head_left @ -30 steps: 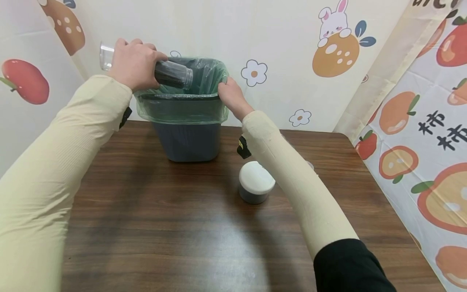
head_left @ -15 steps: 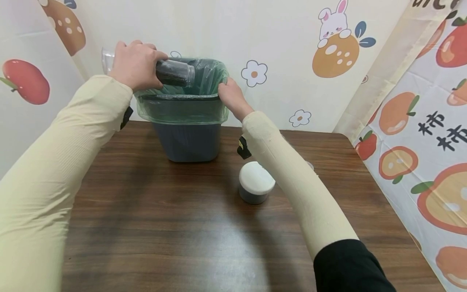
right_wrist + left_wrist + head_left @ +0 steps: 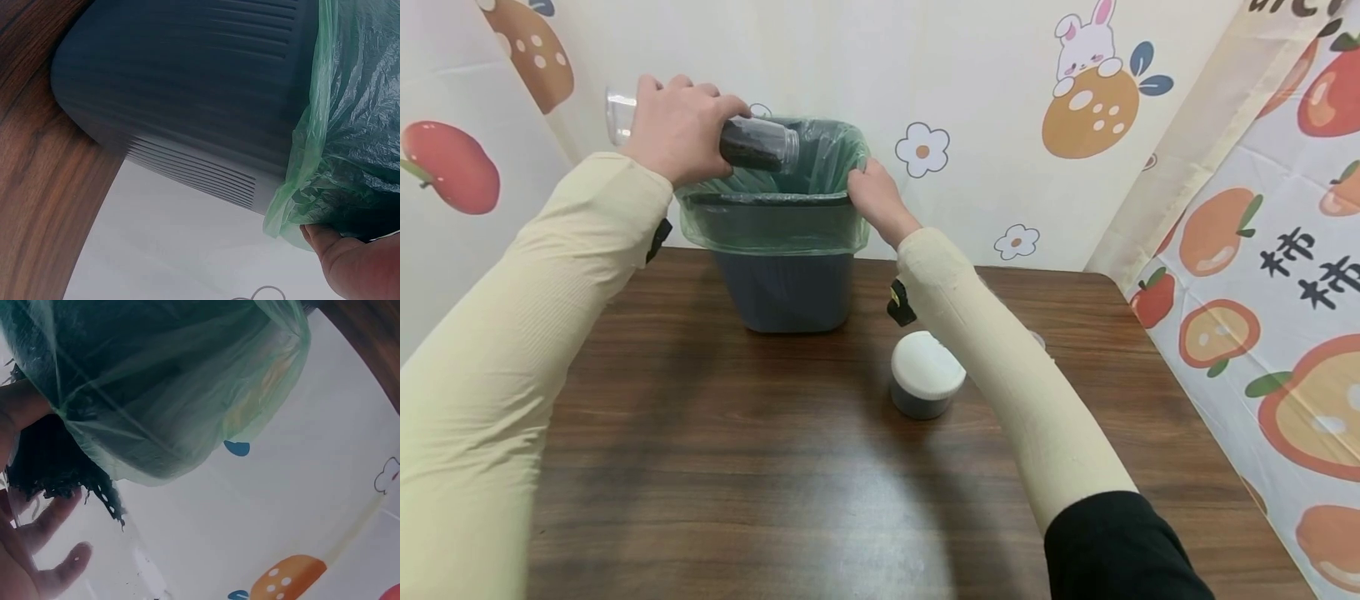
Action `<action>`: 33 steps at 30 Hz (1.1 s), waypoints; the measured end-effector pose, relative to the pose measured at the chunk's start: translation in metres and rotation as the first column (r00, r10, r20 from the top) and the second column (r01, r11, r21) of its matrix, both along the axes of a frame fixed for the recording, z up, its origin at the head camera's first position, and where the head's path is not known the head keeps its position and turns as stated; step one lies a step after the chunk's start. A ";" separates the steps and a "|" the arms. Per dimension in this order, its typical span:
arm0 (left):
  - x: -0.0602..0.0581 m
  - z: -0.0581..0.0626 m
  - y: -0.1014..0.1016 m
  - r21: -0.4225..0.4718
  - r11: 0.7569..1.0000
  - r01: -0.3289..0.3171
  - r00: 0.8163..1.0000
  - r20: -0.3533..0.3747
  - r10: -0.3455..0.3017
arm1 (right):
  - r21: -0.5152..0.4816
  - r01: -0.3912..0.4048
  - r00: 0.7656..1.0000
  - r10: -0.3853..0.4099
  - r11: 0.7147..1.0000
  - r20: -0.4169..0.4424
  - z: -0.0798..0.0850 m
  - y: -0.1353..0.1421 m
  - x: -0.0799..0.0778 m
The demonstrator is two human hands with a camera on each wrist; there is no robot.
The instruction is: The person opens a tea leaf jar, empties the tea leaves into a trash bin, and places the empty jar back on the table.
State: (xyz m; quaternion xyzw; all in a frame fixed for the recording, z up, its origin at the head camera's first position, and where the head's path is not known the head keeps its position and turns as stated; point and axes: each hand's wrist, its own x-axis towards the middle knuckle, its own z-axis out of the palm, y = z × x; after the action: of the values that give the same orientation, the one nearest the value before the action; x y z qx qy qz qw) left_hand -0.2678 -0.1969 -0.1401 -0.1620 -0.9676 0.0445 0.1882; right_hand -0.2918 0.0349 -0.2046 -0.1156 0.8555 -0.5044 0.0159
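A person's left hand (image 3: 681, 133) grips a tilted clear jar (image 3: 758, 144) over a bin (image 3: 786, 292) while the right hand (image 3: 882, 200) pinches the green liner (image 3: 775, 229) at its three-o'clock edge.

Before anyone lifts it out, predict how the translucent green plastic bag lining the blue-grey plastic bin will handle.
The green bag would probably flop, since it creases and drapes over the bin. It lets the bin show through, so it is likely light and perhaps easily torn.
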 end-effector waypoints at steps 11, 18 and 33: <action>-0.002 -0.001 0.000 -0.008 0.999 0.040 0.999 -0.026 -0.040 | 0.002 -0.007 1.000 0.007 1.000 0.004 0.000 0.000 0.000; -0.002 -0.002 0.000 -0.033 0.997 0.068 0.996 -0.050 -0.070 | -0.009 -0.015 1.000 0.015 1.000 -0.011 -0.001 0.000 0.000; -0.002 -0.003 0.001 -0.004 0.999 0.041 0.999 -0.011 -0.041 | -0.016 -0.016 1.000 0.016 1.000 -0.013 -0.002 -0.001 -0.002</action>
State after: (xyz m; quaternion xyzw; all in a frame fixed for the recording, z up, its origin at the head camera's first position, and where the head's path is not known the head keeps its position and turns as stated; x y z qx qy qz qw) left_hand -0.2698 -0.1956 -0.1430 -0.1821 -0.9630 0.0432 0.1942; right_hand -0.2934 0.0342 -0.2068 -0.1257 0.8505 -0.5105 0.0133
